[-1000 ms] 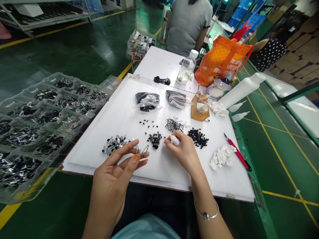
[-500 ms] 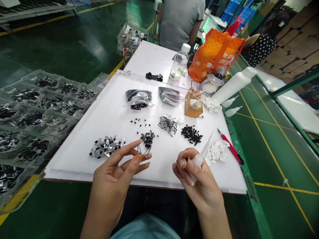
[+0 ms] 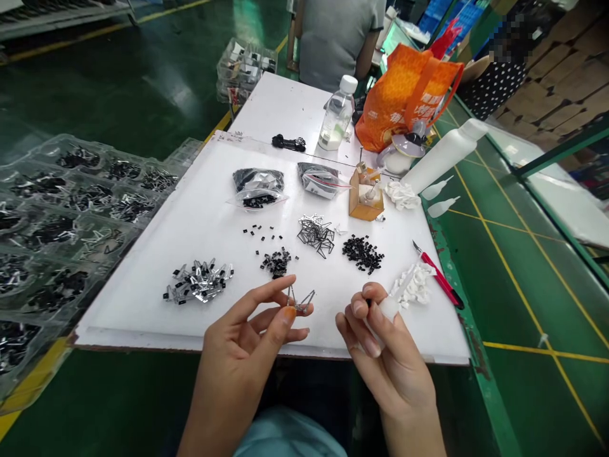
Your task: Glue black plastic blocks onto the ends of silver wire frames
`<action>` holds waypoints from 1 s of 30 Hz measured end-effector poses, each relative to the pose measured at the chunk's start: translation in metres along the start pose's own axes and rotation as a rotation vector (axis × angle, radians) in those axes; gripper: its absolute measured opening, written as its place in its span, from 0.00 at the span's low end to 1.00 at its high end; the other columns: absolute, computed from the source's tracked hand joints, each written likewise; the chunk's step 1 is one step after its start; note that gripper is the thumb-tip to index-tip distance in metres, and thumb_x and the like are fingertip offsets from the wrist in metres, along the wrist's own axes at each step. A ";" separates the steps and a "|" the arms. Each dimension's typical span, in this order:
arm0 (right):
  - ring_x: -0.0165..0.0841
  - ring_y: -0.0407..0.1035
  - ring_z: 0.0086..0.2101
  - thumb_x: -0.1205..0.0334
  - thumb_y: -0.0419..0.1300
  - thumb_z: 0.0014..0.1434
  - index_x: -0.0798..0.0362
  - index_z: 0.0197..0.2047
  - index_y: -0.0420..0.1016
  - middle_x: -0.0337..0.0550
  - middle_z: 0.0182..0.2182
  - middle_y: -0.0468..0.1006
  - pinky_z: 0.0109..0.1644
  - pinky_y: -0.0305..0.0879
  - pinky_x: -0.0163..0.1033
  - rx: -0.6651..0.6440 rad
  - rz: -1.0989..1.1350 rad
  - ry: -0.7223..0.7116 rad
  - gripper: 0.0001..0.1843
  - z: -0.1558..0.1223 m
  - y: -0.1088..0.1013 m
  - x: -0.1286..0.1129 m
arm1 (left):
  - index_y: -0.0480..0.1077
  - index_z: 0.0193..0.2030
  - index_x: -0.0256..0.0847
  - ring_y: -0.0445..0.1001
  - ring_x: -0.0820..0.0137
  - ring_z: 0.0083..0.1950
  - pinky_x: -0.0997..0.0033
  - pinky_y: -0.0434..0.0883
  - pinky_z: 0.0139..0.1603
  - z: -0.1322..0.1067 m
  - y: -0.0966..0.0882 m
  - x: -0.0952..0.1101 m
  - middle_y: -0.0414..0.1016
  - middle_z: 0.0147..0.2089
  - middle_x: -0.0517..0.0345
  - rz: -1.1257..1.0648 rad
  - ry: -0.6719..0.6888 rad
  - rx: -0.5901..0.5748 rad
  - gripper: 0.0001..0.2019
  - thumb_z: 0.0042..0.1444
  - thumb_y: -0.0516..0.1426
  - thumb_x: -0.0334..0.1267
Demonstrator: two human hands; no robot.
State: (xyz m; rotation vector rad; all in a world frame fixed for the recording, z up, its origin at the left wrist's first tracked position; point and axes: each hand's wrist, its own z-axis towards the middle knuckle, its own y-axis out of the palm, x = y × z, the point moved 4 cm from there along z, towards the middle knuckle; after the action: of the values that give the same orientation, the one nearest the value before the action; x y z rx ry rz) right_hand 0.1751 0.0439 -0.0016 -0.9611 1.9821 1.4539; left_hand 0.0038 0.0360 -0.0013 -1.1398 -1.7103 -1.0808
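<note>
My left hand (image 3: 242,339) pinches a small wire-legged metal part (image 3: 299,303) between thumb and forefinger, above the white board (image 3: 143,317). My right hand (image 3: 385,343) grips a white plastic dropper bottle (image 3: 389,309), its thin nozzle pointing up and right. Close to that nozzle lies a heap of white cloth scraps (image 3: 415,284). Ahead of my hands, the board holds a pile of black small parts (image 3: 276,263), a pile of silver-and-black components (image 3: 198,281), a tangle of wire frames (image 3: 314,235) and a heap of black pieces (image 3: 362,254).
A red-handled craft knife (image 3: 440,280) lies at the board's right edge. Farther back are plastic bags of parts (image 3: 258,188), a small cardboard box (image 3: 365,202), a water bottle (image 3: 337,120) and an orange bag (image 3: 406,95). A compartment tray (image 3: 71,209) sits left; a co-worker (image 3: 335,38) sits ahead.
My right hand has moved away from the black parts toward the lower right, with the dropper bottle now showing its nozzle. My left hand has shifted slightly right, still pinching the metal part.
</note>
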 end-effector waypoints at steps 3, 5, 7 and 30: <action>0.20 0.53 0.18 0.58 0.75 0.55 0.44 0.37 0.80 0.33 0.27 0.80 0.30 0.61 0.32 0.054 -0.024 -0.039 0.09 0.000 -0.003 -0.001 | 0.84 0.49 0.55 0.87 0.63 0.42 0.72 0.86 0.38 -0.003 0.004 0.001 0.84 0.38 0.61 0.035 0.015 -0.017 0.12 0.59 0.68 0.44; 0.21 0.56 0.19 0.59 0.75 0.55 0.45 0.37 0.79 0.34 0.29 0.80 0.30 0.61 0.33 0.077 -0.045 -0.056 0.10 0.000 -0.004 -0.002 | 0.84 0.50 0.56 0.88 0.62 0.42 0.71 0.86 0.37 -0.005 0.007 0.002 0.83 0.40 0.61 0.053 0.023 -0.033 0.11 0.60 0.67 0.44; 0.21 0.57 0.20 0.59 0.75 0.55 0.45 0.36 0.78 0.35 0.31 0.81 0.31 0.62 0.34 0.090 -0.069 -0.074 0.10 -0.001 -0.004 -0.003 | 0.83 0.50 0.59 0.88 0.62 0.42 0.70 0.86 0.36 -0.006 0.011 0.003 0.83 0.43 0.61 0.045 0.035 -0.055 0.11 0.61 0.66 0.44; 0.23 0.62 0.19 0.58 0.79 0.48 0.47 0.31 0.79 0.35 0.25 0.80 0.27 0.63 0.33 0.184 -0.160 -0.103 0.13 0.002 -0.012 -0.001 | 0.83 0.50 0.56 0.87 0.62 0.41 0.68 0.85 0.40 -0.003 0.020 -0.005 0.79 0.39 0.61 -0.017 -0.083 -0.169 0.12 0.59 0.67 0.42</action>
State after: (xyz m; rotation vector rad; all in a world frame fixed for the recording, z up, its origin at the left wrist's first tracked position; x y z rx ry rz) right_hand 0.1854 0.0440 -0.0091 -0.9214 1.8809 1.1881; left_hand 0.0248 0.0369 -0.0005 -1.2929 -1.7206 -1.2227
